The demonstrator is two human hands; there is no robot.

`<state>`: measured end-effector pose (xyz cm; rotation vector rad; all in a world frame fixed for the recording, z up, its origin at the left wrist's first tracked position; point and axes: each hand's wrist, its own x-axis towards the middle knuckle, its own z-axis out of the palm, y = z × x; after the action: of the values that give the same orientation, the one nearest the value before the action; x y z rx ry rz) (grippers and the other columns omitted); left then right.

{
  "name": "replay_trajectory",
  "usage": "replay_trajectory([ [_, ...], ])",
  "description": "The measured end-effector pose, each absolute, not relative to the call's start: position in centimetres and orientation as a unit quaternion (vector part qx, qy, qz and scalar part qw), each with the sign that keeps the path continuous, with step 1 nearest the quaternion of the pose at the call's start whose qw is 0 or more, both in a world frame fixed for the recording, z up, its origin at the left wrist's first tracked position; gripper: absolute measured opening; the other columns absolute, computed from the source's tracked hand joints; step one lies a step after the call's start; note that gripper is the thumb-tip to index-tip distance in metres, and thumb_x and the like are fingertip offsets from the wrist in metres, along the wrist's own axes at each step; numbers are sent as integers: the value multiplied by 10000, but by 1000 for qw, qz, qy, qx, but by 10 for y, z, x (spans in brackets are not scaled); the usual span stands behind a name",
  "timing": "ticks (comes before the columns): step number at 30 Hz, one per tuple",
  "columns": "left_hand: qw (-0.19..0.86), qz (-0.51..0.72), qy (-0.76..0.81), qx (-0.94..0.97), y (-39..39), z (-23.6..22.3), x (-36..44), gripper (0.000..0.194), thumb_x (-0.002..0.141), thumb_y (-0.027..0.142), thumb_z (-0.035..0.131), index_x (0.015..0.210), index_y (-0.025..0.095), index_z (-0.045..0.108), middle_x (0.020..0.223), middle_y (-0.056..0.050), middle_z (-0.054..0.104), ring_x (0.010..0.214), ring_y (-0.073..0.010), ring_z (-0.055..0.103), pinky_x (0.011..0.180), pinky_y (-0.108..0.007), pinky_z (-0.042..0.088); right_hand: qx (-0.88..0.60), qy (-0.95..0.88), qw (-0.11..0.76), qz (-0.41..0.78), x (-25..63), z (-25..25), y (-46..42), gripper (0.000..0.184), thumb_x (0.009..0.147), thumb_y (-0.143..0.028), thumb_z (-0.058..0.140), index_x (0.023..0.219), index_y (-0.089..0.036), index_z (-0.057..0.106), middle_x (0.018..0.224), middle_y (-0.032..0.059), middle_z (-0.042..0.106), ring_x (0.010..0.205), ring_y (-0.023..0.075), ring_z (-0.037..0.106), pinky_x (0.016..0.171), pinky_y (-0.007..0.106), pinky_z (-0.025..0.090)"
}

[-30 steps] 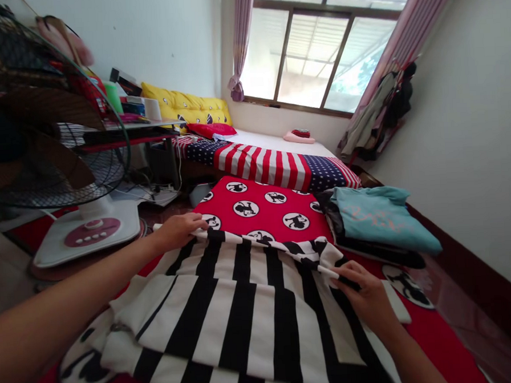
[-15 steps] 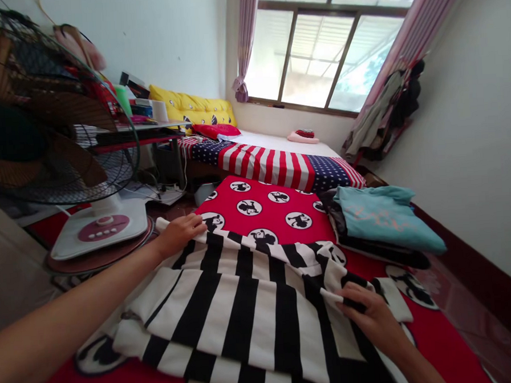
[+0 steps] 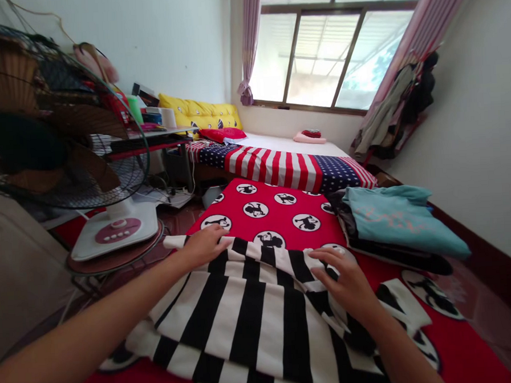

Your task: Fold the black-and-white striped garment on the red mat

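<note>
A black-and-white striped knit sweater (image 3: 255, 311) lies spread in front of me, with loose folds along its far edge. My left hand (image 3: 207, 245) rests on the far left corner of the sweater, fingers stretched out over the cloth. Over the far right part is my right hand (image 3: 343, 281), its thumb and fingers apart and touching the fabric. One sleeve end (image 3: 405, 303) sticks out to the right of my right forearm. Under the sweater is a red cover (image 3: 274, 216) printed with black monkey figures in white circles.
Folded clothes with a light blue top (image 3: 394, 215) are stacked at the right. A fan (image 3: 116, 230) stands on a round stool at the left, near a cluttered desk (image 3: 150, 141). Behind is a bed with a flag-patterned sheet (image 3: 271, 165) below the window.
My right hand has let go of the pinched fabric and moved away from me, to the far edge. My left hand has loosened its fingers. The view has shifted slightly left.
</note>
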<state>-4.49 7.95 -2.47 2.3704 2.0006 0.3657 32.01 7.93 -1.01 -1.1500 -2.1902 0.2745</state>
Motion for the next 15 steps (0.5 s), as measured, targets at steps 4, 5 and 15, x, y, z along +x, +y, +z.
replay_trajectory([
  [4, 7, 116, 650, 751, 76, -73, -22, 595, 909, 516, 438, 1434, 238, 411, 1498, -125, 393, 1405, -311, 294, 1132, -511, 223, -436, -864, 247, 42, 294, -61, 93, 439, 904, -348, 479, 1321, -231, 549, 1396, 94, 524, 1302, 264, 461, 1050, 465, 383],
  [5, 15, 116, 650, 751, 76, -81, -20, 641, 893, 545, 456, 1450, 237, 381, 1520, -127, 355, 1430, -321, 231, 1144, -544, 158, -449, -867, 212, 28, 291, -75, 95, 469, 905, -368, 478, 1353, -237, 521, 1436, 94, 483, 1344, 283, 410, 1063, 506, 358],
  [15, 102, 134, 651, 740, 90, -66, -96, 554, 980, 432, 202, 1418, 189, 439, 1524, -87, 357, 1407, -228, 315, 1151, -407, 241, -468, -867, 171, 20, 297, -103, 97, 424, 930, -440, 445, 1294, -274, 587, 1438, 38, 484, 1377, 273, 367, 1093, 501, 346],
])
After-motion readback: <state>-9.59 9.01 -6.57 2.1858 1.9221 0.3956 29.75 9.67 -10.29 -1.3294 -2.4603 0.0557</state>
